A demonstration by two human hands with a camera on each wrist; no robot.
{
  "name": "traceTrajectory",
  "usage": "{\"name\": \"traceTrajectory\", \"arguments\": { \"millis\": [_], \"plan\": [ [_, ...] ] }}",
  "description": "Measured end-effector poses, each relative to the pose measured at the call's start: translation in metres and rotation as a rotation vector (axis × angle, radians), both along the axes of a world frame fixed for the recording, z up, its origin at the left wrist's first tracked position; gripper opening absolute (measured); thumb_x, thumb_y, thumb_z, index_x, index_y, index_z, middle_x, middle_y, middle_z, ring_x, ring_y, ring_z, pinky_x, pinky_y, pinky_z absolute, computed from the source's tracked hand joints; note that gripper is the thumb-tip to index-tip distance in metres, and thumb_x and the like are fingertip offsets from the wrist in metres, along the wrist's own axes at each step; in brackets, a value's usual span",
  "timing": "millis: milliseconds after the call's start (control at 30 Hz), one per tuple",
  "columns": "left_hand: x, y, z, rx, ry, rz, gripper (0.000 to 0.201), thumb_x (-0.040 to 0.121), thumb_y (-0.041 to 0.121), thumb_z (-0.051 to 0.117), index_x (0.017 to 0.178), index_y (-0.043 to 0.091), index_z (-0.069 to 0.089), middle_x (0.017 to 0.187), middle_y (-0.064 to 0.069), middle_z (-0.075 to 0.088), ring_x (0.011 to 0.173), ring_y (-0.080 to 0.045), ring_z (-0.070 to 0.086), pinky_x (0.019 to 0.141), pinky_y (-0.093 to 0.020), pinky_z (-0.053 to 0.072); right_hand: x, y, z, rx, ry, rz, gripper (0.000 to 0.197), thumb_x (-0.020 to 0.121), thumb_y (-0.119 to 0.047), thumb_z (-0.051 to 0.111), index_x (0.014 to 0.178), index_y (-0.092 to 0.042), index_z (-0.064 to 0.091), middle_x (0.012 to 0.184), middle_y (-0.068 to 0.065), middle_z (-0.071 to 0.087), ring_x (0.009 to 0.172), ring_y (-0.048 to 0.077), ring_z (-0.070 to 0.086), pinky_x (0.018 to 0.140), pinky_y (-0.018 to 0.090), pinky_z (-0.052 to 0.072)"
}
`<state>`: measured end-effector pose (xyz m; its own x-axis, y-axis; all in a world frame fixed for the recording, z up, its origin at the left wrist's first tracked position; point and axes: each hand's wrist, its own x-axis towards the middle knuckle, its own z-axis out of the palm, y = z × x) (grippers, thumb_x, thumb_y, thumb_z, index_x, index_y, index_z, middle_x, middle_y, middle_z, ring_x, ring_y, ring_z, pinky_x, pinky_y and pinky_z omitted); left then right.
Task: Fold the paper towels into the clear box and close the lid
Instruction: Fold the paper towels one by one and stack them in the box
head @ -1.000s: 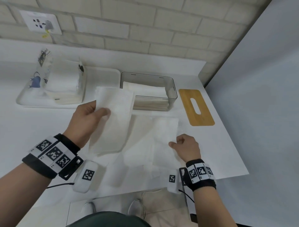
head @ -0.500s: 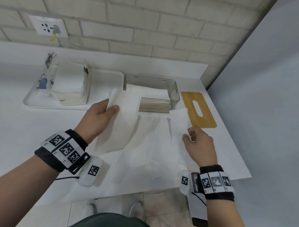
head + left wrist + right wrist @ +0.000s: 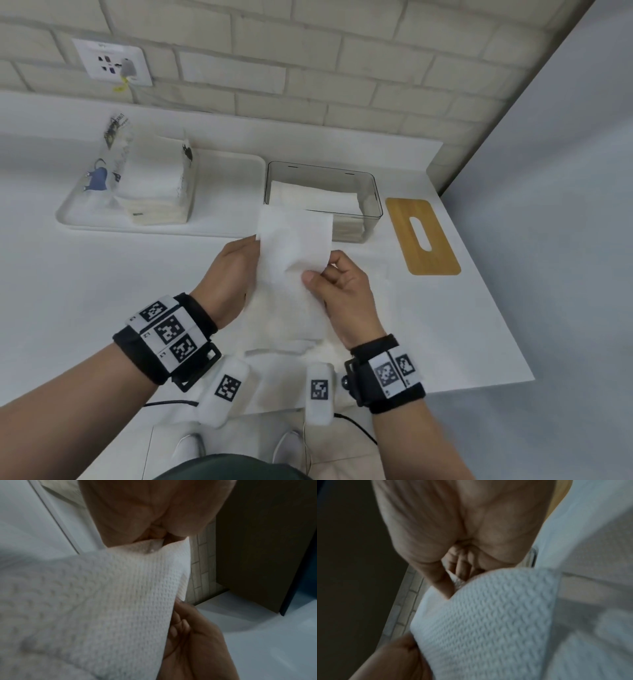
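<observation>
Both hands hold one paper towel [image 3: 294, 246] up above the white bench [image 3: 102, 291], just in front of the clear box [image 3: 371, 202]. The left hand [image 3: 227, 274] grips the towel's left edge, its fingers hidden behind the sheet; the left wrist view shows that hand [image 3: 154, 511] closed on the towel [image 3: 102, 595] at its top. The right hand [image 3: 337, 291] pinches the right edge between thumb and curled fingers [image 3: 337, 262], and the right wrist view shows this hand [image 3: 453, 527] with the fingers [image 3: 460, 562] tucked against the embossed sheet [image 3: 488, 615]. The towel's upper edge overlaps the box's near wall in the head view; its lower part hangs down to more towel lying flat on the bench between the wrists.

Inside the box lies a stack of folded towels [image 3: 315, 198]. The wooden lid [image 3: 423, 236] with its slot lies flat on the bench just right of the box, apart from it. To the left, a white tray [image 3: 233, 192] carries an opened pack of towels [image 3: 150, 178]. Behind runs a brick wall with a socket [image 3: 113, 63].
</observation>
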<state>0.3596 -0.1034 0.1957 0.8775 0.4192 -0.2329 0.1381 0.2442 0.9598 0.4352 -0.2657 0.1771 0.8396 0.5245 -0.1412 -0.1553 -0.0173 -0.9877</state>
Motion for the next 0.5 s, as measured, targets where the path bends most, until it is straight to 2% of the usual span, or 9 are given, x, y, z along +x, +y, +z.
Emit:
{"name": "traceTrajectory", "arguments": {
  "millis": [67, 133, 167, 233, 300, 333, 400, 433, 500],
  "plan": [
    [-0.002, 0.004, -0.005, -0.069, 0.005, -0.034, 0.049, 0.107, 0.049, 0.042, 0.118, 0.013, 0.075, 0.118, -0.008, 0.077, 0.114, -0.026, 0.072, 0.098, -0.040, 0.054, -0.006, 0.008, -0.003, -0.054, -0.005, -0.087, 0.017, 0.091, -0.002, 0.069, 0.105, -0.010, 0.064, 0.098, 0.009, 0.079, 0.096, 0.030, 0.074, 0.092, 0.046, 0.058],
    [-0.005, 0.006, -0.009, -0.066, 0.018, -0.105, 0.068, 0.092, 0.075, 0.051, 0.118, 0.018, 0.076, 0.123, -0.010, 0.075, 0.119, -0.031, 0.069, 0.106, -0.052, 0.049, -0.011, 0.015, -0.004, -0.093, -0.046, -0.136, 0.017, 0.090, -0.007, 0.070, 0.103, -0.016, 0.065, 0.093, 0.004, 0.079, 0.092, 0.026, 0.075, 0.091, 0.047, 0.059],
    [-0.006, 0.006, -0.010, -0.046, 0.017, -0.113, 0.068, 0.089, 0.074, 0.057, 0.117, 0.016, 0.076, 0.121, -0.011, 0.076, 0.117, -0.033, 0.070, 0.107, -0.055, 0.049, -0.012, 0.017, -0.003, -0.108, -0.057, -0.141, 0.017, 0.089, -0.009, 0.071, 0.103, -0.017, 0.065, 0.092, 0.003, 0.079, 0.090, 0.024, 0.075, 0.089, 0.046, 0.060],
    [-0.006, 0.005, -0.014, 0.072, 0.023, -0.039, 0.043, 0.094, 0.051, 0.067, 0.108, 0.011, 0.077, 0.109, -0.009, 0.079, 0.106, -0.033, 0.074, 0.101, -0.056, 0.054, -0.010, 0.015, 0.000, -0.122, -0.048, -0.130, 0.017, 0.090, -0.015, 0.075, 0.105, -0.017, 0.067, 0.094, 0.002, 0.079, 0.088, 0.020, 0.076, 0.084, 0.043, 0.062],
    [-0.004, 0.009, -0.016, 0.222, 0.040, 0.068, 0.022, 0.099, 0.033, 0.068, 0.092, 0.015, 0.077, 0.093, -0.003, 0.081, 0.091, -0.029, 0.076, 0.087, -0.047, 0.059, 0.004, 0.001, -0.002, -0.171, -0.065, -0.172, 0.015, 0.091, -0.025, 0.075, 0.104, -0.018, 0.071, 0.095, 0.001, 0.077, 0.084, 0.016, 0.074, 0.081, 0.044, 0.062],
    [-0.004, 0.011, -0.015, 0.270, 0.038, 0.112, 0.022, 0.100, 0.030, 0.066, 0.086, 0.016, 0.076, 0.087, 0.000, 0.080, 0.083, -0.024, 0.075, 0.079, -0.041, 0.057, 0.017, -0.009, -0.007, -0.257, -0.110, -0.222, 0.015, 0.092, -0.030, 0.073, 0.103, -0.021, 0.073, 0.096, -0.002, 0.076, 0.085, 0.015, 0.073, 0.084, 0.045, 0.061],
    [-0.006, 0.019, -0.010, 0.301, 0.011, 0.173, 0.023, 0.101, 0.029, 0.065, 0.084, 0.016, 0.075, 0.084, 0.002, 0.079, 0.077, -0.018, 0.073, 0.076, -0.037, 0.055, 0.049, -0.031, -0.022, -0.593, -0.242, -0.260, 0.025, 0.093, -0.041, 0.068, 0.111, -0.023, 0.072, 0.107, -0.005, 0.072, 0.101, 0.015, 0.068, 0.097, 0.041, 0.054],
    [-0.007, 0.024, -0.007, 0.308, 0.005, 0.193, 0.022, 0.101, 0.029, 0.065, 0.087, 0.016, 0.076, 0.085, 0.001, 0.079, 0.078, -0.018, 0.073, 0.077, -0.037, 0.056, 0.064, -0.041, -0.030, -0.782, -0.265, -0.242, 0.037, 0.093, -0.045, 0.065, 0.121, -0.021, 0.068, 0.120, -0.001, 0.067, 0.112, 0.020, 0.064, 0.102, 0.038, 0.048],
    [-0.011, 0.031, 0.000, 0.340, 0.000, 0.211, 0.021, 0.102, 0.029, 0.064, 0.094, 0.013, 0.077, 0.088, 0.002, 0.080, 0.080, -0.015, 0.074, 0.075, -0.032, 0.058, 0.089, -0.052, -0.046, -1.031, -0.194, -0.158, 0.066, 0.092, -0.058, 0.060, 0.141, -0.015, 0.053, 0.143, 0.008, 0.050, 0.129, 0.029, 0.052, 0.106, 0.039, 0.041]
  ]
}}
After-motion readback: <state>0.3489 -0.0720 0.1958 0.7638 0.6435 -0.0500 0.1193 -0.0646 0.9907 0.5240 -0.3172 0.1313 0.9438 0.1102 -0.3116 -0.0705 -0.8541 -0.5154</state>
